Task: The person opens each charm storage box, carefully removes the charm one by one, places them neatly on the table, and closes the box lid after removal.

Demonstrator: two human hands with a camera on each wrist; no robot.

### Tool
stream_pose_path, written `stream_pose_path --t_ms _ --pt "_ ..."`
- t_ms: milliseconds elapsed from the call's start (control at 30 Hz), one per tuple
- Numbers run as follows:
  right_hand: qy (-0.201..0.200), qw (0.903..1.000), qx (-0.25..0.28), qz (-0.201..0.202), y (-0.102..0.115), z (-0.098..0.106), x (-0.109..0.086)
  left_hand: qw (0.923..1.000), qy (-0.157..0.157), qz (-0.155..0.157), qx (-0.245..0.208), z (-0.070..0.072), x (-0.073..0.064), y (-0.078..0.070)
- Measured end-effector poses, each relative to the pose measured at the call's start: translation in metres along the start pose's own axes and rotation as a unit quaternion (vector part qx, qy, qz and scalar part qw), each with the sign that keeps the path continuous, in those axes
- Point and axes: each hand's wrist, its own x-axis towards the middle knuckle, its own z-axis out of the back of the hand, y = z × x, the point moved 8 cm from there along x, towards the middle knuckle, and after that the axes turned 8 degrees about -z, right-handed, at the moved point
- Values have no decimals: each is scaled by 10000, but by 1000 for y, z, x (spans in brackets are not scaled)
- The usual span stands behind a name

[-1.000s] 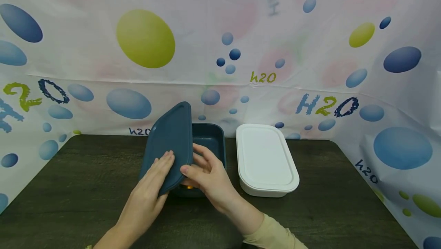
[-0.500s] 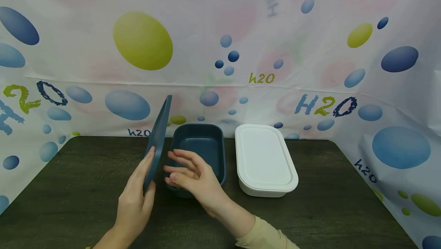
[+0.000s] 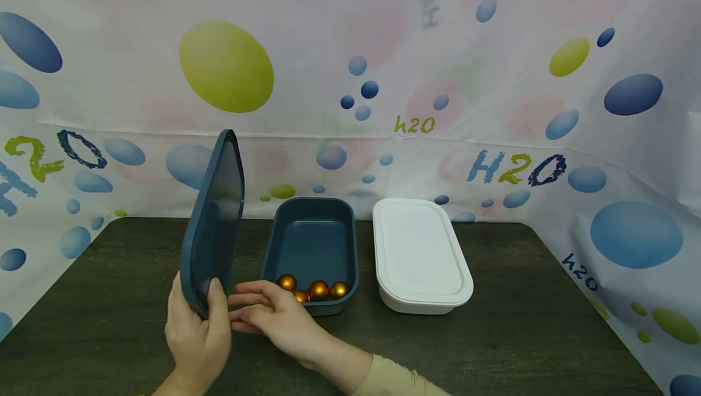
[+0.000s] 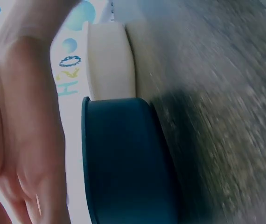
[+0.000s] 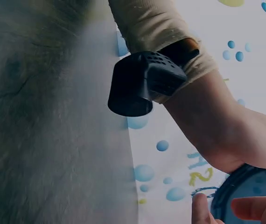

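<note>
My left hand (image 3: 197, 336) grips a blue lid (image 3: 215, 232) at its near end, the thumb over its inner side. It stands almost upright, left of a matching blue food container (image 3: 314, 241), also seen as a blue wall in the left wrist view. Several shiny gold-orange balls (image 3: 319, 290) lie inside, gathered at the near end. Just right of the left thumb, my right hand (image 3: 282, 322) reaches across the container's near left corner. Its fingers point left, held nearly straight with nothing in them. Part of the lid (image 5: 259, 184) shows beyond fingertips in the right wrist view.
A white container with its white lid (image 3: 421, 250) on stands right of the blue one. The dark wooden table (image 3: 520, 323) meets a patterned curtain (image 3: 306, 49) at the back. A black wrist camera (image 5: 144, 84) sits on a sleeved arm.
The lid has come away from above the container, swung left and turned its inner side rightward. The right hand has let go of it and shifted left and nearer, revealing the balls.
</note>
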Motion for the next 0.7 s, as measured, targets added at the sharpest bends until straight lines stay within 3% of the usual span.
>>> stream_pose_path --t_ms 167,300,400,500,633,700 --pt "-23 9984 512 -229 -7 -6 9 9964 -461 664 -249 6 -4 7" --pt "-137 9950 968 -179 -8 -7 14 9910 -840 902 -515 12 -6 14" --pt "-229 9931 1152 -56 -9 -9 18 9852 -909 1087 -970 14 -6 19" --pt "-280 9910 1308 25 -11 -11 21 9693 -1025 1353 -1776 15 -5 26" --pt "-340 9891 1429 -12 -16 -14 25 9372 -1308 1720 -2737 18 -4 35" --pt "-369 9878 1515 -61 -18 -16 27 9263 -1426 1868 -2945 20 -4 38"
